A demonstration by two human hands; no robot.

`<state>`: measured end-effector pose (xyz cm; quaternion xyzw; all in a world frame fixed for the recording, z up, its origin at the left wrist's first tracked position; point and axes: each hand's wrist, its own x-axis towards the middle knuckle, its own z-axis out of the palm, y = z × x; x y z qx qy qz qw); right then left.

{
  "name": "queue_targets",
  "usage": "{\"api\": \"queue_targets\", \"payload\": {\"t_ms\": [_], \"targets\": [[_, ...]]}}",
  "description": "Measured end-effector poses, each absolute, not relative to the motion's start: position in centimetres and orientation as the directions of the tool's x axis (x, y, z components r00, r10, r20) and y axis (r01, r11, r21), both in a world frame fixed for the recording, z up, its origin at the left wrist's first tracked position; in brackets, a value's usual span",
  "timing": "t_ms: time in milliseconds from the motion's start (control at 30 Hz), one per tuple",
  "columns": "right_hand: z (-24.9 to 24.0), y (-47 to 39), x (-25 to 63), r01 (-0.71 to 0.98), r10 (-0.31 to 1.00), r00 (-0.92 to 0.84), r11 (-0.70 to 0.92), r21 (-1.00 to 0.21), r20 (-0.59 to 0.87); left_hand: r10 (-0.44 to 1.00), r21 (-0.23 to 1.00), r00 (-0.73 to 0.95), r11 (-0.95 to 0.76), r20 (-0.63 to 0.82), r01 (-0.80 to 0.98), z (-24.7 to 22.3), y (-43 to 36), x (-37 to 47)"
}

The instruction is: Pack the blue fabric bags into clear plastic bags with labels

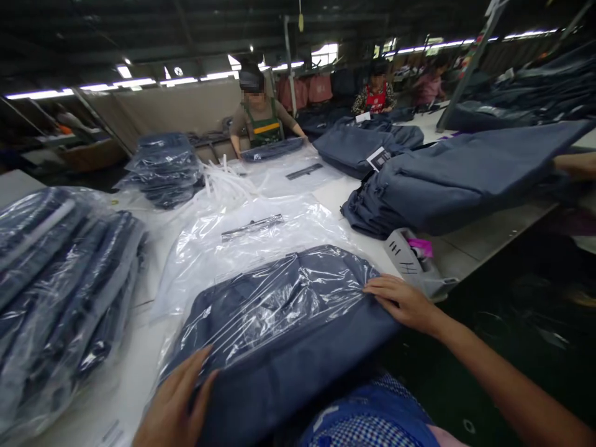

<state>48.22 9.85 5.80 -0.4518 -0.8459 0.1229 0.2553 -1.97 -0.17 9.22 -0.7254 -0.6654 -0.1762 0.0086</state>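
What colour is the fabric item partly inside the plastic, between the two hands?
Dark slate blue; the fabric item shows best in the head view.

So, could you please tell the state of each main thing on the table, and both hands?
Near bag: partly under plastic
Flat sleeves: spread out
Left pile: plastic-covered
Far stack: plastic-covered
Right pile: unwrapped
Grey bin: open, pink item inside
Left hand: touching the plastic
Right hand: touching the plastic

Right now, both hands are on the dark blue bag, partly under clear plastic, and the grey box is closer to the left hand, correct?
No: the head view shows the grey box closer to the right hand. The rest stands.
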Motion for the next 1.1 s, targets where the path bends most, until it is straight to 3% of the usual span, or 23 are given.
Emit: {"api": "queue_targets", "payload": {"t_ms": [100, 167, 233, 300, 367, 433, 467, 600, 667, 800, 933, 1100], "targets": [[6.6, 8.4, 46.5, 0.71, 0.824, -0.454, 0.564, -0.421, 0.339, 0.87, 0.071, 0.412, -0.445, 0.27, 0.893, 7.8, 2.9, 4.8], [6.9, 6.3, 45.7, 0.696, 0.834, -0.39, 0.545, -0.467, 0.391, 0.827, -0.012, 0.486, -0.504, 0.283, 0.864, 6.6, 4.2, 7.7], [6.6, 3.4, 44.6, 0.64, 0.878, -0.267, 0.47, -0.608, 0.397, 0.814, -0.07, 0.497, -0.501, 0.3, 0.863, 5.6, 4.8, 8.9], [5.6, 0.3, 42.9, 0.483, 0.965, -0.178, 0.256, -0.837, 0.193, 0.813, -0.102, 0.491, -0.485, 0.314, 0.869, 5.1, 4.7, 9.0], [4.2, -2.1, 40.5, 0.228, 0.952, -0.22, -0.162, -0.96, -0.213, 0.813, -0.106, 0.484, -0.477, 0.323, 0.873, 5.0, 4.3, 8.9], [2.8, -3.4, 37.9, -0.03, 0.801, -0.336, -0.535, -0.844, -0.495, 0.819, -0.074, 0.479, -0.482, 0.316, 0.873, 5.1, 3.7, 9.0], [2.4, -3.5, 36.7, -0.155, 0.754, -0.38, -0.623, -0.766, -0.536, 0.822, -0.049, 0.48, -0.49, 0.305, 0.87, 5.2, 3.4, 9.2], [2.6, -2.7, 34.1, -0.51, 0.793, -0.423, -0.608, -0.609, -0.437, 0.859, 0.067, 0.461, -0.485, 0.222, 0.872, 5.1, 2.1, 10.0], [2.8, -2.6, 34.0, -0.506, 0.75, -0.456, -0.661, -0.554, -0.479, 0.888, 0.101, 0.423, -0.445, 0.183, 0.89, 5.1, 1.5, 10.3], [1.9, -3.7, 35.0, -0.335, 0.572, -0.508, -0.82, -0.465, -0.644, 0.91, 0.11, 0.39, -0.406, 0.142, 0.907, 4.9, -0.3, 11.2], [1.7, -4.6, 35.0, -0.492, 0.764, -0.337, -0.641, -0.589, -0.55, 0.896, 0.035, 0.415, -0.425, 0.158, 0.905, 3.4, -2.4, 12.2], [5.6, -4.3, 33.6, -0.459, 0.885, -0.348, -0.447, -0.768, -0.308, 0.908, -0.004, 0.353, -0.362, 0.228, 0.932, 1.7, -2.6, 12.7]]}}
